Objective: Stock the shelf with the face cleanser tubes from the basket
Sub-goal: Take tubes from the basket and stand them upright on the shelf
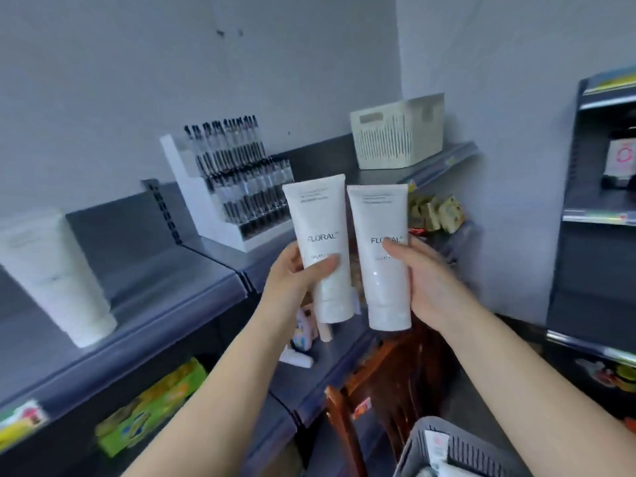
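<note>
My left hand [296, 280] grips a white face cleanser tube [318, 222] marked FLORAL, cap down. My right hand [426, 284] grips a second white FLORAL tube [380, 218] beside it, also cap down. Both tubes are held up in front of the grey top shelf [165, 290]. A blurred white tube [55, 273] stands on that shelf at the far left. The grey basket [444, 442] sits at the bottom right, with white tubes partly visible inside.
A white stepped display of pens [234, 180] stands on the shelf behind the held tubes. A cream slotted bin [399, 132] sits further right. Snack packs [151, 407] fill the lower shelf. A brown wooden chair [375, 383] stands below; another shelving unit [599, 201] is at right.
</note>
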`<state>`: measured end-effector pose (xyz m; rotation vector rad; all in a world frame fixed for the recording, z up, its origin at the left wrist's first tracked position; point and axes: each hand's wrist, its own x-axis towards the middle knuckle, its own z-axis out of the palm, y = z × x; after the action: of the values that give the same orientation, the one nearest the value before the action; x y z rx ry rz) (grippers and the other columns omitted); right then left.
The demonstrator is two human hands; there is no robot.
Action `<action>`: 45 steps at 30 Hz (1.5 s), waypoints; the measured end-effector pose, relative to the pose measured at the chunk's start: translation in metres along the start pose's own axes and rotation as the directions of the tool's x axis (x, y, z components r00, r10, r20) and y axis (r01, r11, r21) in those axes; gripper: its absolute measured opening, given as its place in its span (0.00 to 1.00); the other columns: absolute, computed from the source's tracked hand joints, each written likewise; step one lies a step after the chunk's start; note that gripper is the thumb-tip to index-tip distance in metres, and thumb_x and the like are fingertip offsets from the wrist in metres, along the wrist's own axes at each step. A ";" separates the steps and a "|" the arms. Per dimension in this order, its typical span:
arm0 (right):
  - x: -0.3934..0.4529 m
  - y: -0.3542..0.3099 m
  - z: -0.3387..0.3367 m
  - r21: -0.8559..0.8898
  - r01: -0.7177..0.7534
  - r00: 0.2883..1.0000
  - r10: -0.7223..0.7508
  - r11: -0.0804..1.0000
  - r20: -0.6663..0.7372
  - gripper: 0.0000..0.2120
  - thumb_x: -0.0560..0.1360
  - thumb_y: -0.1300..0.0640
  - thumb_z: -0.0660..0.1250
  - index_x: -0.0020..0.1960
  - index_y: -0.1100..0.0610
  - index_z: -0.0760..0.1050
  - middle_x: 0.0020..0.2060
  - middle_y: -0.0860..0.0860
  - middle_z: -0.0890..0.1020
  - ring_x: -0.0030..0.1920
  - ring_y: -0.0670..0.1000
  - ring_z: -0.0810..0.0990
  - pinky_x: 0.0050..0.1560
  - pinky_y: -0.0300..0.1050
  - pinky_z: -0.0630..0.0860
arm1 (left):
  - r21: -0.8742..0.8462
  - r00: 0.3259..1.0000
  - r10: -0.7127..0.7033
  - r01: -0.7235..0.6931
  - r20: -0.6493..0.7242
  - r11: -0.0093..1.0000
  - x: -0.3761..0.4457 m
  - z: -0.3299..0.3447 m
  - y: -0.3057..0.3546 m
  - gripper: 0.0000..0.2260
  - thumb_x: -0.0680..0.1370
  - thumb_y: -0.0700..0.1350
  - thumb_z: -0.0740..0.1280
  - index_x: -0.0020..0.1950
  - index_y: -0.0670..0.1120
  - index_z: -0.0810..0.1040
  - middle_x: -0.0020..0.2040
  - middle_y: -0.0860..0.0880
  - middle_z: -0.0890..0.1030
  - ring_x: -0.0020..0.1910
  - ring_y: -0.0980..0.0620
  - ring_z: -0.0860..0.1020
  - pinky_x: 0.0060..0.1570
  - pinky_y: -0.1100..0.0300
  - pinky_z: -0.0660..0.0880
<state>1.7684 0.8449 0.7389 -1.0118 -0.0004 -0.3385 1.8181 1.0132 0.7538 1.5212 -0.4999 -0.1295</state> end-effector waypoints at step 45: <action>0.203 0.067 0.412 0.074 0.036 0.788 -0.074 0.997 0.611 0.06 0.77 0.61 0.62 0.51 0.54 0.74 0.42 0.49 0.82 0.41 0.49 0.82 0.44 0.47 0.79 | 0.341 0.738 0.233 -0.004 -0.634 0.940 0.037 -0.397 0.158 0.16 0.72 0.38 0.71 0.58 0.47 0.75 0.50 0.49 0.81 0.40 0.51 0.80 0.33 0.62 0.78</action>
<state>2.0435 1.1627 0.9353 -1.0272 -0.6341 -0.0452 1.9703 1.3747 0.9272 1.7153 -0.0264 0.6235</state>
